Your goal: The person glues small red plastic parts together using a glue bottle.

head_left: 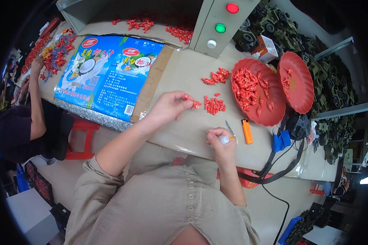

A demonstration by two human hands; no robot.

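Note:
My left hand pinches a small red plastic piece at its fingertips, just left of a little heap of the same red pieces on the beige table. My right hand is closed around a small craft knife with a white handle, its blade pointing up, near the table's front edge. An orange lighter lies just right of that hand.
Two red trays, one full of red pieces and one nearly bare, sit at the right. A second pile of red pieces, a blue printed bag, a grey control box with coloured buttons, camouflage toy vehicles and another person at left.

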